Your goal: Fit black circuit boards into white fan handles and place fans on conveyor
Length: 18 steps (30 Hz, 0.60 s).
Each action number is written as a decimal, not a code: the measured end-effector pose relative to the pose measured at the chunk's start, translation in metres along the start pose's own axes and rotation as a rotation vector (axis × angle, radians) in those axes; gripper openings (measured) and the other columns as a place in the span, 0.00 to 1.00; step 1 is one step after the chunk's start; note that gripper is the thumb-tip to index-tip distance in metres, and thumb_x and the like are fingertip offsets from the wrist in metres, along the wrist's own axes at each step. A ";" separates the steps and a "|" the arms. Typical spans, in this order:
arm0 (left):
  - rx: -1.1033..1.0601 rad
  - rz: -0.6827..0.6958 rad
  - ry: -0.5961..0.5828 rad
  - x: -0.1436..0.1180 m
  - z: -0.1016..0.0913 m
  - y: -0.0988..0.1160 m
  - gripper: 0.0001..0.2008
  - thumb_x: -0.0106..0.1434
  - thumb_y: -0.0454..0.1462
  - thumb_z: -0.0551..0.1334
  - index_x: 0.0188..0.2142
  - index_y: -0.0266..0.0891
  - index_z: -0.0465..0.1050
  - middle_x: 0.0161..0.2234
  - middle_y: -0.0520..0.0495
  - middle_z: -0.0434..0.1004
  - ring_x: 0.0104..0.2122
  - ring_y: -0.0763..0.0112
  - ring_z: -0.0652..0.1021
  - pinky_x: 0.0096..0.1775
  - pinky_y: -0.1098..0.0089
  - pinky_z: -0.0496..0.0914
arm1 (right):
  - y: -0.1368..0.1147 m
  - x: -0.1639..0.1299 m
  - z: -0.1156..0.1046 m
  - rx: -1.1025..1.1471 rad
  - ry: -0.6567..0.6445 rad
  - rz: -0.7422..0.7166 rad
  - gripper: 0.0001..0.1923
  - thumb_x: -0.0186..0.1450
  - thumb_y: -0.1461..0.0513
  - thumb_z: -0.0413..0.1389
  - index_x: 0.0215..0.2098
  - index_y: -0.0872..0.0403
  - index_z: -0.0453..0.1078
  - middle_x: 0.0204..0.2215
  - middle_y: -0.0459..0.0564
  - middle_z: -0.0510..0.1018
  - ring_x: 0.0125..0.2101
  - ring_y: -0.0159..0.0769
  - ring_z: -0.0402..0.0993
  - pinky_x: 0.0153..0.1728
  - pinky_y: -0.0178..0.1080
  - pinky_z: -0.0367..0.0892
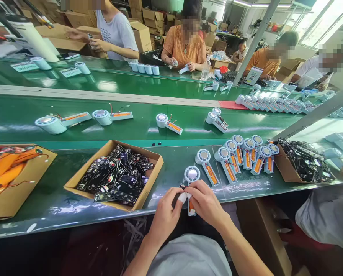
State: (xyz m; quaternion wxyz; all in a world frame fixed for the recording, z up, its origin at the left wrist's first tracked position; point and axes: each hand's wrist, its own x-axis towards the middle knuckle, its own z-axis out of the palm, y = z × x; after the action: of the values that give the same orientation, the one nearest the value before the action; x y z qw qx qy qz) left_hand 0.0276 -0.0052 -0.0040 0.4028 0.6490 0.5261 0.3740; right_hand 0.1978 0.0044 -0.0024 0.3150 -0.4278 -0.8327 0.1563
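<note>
Holding a fan unit (191, 180), both hands (185, 209) grip it.

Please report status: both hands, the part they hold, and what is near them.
Left hand and right hand both grip one fan unit at table edge. Box of circuit boards to the left. Row of fan units to the right.

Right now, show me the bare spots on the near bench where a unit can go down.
Bare green bench lies between the box of orange batteries and the box of circuit boards, and between that box and the fan unit both hands hold. It is crowded to the right, where the row of fan units meets another box of boards.
</note>
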 end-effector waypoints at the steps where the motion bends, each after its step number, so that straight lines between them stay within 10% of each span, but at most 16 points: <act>1: 0.006 0.012 -0.003 0.001 0.000 0.000 0.11 0.68 0.39 0.52 0.38 0.40 0.73 0.36 0.45 0.78 0.37 0.63 0.78 0.39 0.66 0.70 | 0.000 0.000 -0.001 -0.021 -0.010 -0.012 0.16 0.69 0.72 0.45 0.46 0.53 0.71 0.37 0.53 0.73 0.36 0.39 0.69 0.36 0.39 0.70; 18: -0.016 -0.132 0.036 -0.005 0.005 -0.004 0.15 0.66 0.36 0.53 0.50 0.40 0.70 0.45 0.42 0.83 0.34 0.65 0.83 0.37 0.65 0.78 | -0.006 0.018 -0.016 -0.362 -0.112 -0.026 0.09 0.68 0.71 0.53 0.35 0.53 0.71 0.32 0.50 0.73 0.32 0.38 0.66 0.33 0.39 0.62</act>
State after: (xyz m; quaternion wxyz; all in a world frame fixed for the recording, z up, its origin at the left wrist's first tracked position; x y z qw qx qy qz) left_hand 0.0294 -0.0105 -0.0097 0.4221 0.6027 0.5721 0.3623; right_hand 0.1963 0.0152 0.0197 0.1880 -0.4574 -0.8688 0.0237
